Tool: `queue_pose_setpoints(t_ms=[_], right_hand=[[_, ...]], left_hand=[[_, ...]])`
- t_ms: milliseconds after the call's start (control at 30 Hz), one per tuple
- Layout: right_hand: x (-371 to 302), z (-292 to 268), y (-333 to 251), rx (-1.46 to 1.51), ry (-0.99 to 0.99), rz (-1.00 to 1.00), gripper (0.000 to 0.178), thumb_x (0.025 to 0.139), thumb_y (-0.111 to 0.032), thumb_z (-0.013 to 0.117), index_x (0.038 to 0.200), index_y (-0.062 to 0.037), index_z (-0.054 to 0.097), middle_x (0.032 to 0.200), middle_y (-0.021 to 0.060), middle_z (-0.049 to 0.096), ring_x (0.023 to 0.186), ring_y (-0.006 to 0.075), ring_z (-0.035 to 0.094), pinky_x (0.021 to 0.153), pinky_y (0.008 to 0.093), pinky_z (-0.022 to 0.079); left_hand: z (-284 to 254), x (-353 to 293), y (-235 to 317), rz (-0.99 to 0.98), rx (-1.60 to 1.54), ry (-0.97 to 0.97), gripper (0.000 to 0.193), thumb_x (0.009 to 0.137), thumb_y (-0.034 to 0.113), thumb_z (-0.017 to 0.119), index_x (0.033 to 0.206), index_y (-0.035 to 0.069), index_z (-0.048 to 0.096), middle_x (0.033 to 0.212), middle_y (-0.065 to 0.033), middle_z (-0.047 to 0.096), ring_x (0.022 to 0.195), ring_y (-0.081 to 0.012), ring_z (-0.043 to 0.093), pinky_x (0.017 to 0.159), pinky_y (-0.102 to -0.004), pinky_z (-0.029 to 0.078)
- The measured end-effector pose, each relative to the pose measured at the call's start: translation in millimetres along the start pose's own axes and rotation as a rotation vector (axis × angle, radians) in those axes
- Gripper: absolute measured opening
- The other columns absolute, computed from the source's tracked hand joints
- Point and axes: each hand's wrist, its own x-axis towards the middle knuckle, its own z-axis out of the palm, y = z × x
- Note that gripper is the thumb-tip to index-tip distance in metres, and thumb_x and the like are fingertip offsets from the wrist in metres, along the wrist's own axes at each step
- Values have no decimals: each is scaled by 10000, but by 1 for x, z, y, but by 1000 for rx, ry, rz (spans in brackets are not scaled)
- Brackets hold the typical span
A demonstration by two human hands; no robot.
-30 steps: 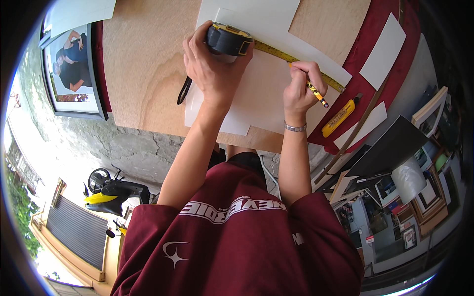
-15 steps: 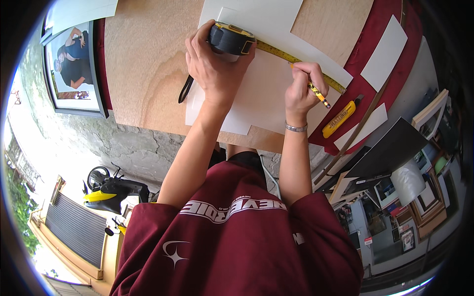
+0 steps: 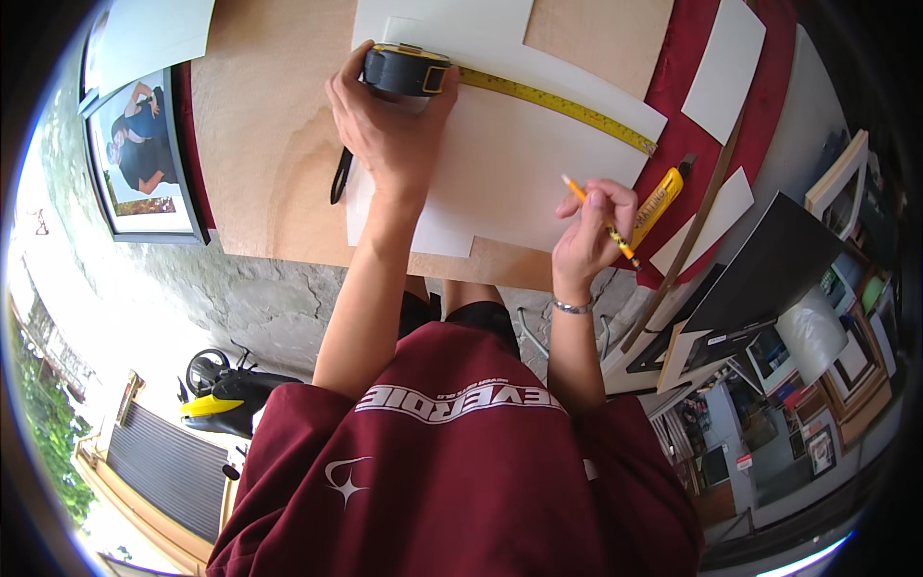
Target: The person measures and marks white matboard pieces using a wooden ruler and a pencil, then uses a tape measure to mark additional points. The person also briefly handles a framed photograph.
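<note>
My left hand (image 3: 389,135) grips a black and yellow tape measure (image 3: 404,71) at the far edge of a white sheet of board (image 3: 500,154). Out of its case runs the yellow blade (image 3: 558,111), slanting right across the sheet to its right corner. A yellow pencil (image 3: 622,244) is held between the fingers of my right hand (image 3: 593,231), its tip pointing up and left above the sheet, apart from the blade. Just right of that hand lies a yellow utility knife (image 3: 661,204), partly hidden by the fingers. The tape's black strap (image 3: 340,176) hangs beside my left wrist.
Beneath the sheet lies a plywood board (image 3: 269,144) on a red cloth (image 3: 678,82). White offcuts (image 3: 726,72) rest at the right, beside a long narrow strip (image 3: 687,236). A framed picture (image 3: 144,159) stands at the left. A dark flat panel (image 3: 769,274) leans at the right.
My right hand has drawn back from the blade toward me, lifting the pencil off the sheet's edge area. My left hand stays on the tape measure. The whole view has shifted slightly.
</note>
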Motion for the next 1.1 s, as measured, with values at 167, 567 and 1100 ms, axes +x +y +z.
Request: queue_pose_setpoints(t_ms=[167, 567, 1100], right_hand=[[-31, -5, -9, -104, -35, -99, 219, 992, -74, 634, 1176, 18, 561, 916, 154, 708, 777, 203, 695, 716, 316, 587], [-48, 13, 6, -118, -55, -146, 168, 1025, -28, 604, 1180, 31, 579, 940, 174, 742, 845, 242, 761, 766, 323, 611], [-20, 27, 18, -273, -93, -270, 113, 797, 54, 577, 829, 21, 681, 702, 84, 661, 533, 167, 550, 516, 286, 429]], left_hand=[[-20, -14, 13, -34, -54, -65, 776, 672, 328, 969, 1291, 70, 578, 1138, -126, 607, 1057, -328, 620, 900, -468, 520], [-60, -67, -12, -68, 7, -89, 838, 659, 287, 989, 1342, 67, 557, 1218, -127, 597, 1144, -335, 590, 956, -476, 497], [-57, -66, -12, -116, 79, -64, 850, 660, 324, 996, 1353, 101, 557, 1237, -117, 616, 1146, -335, 635, 955, -464, 524]])
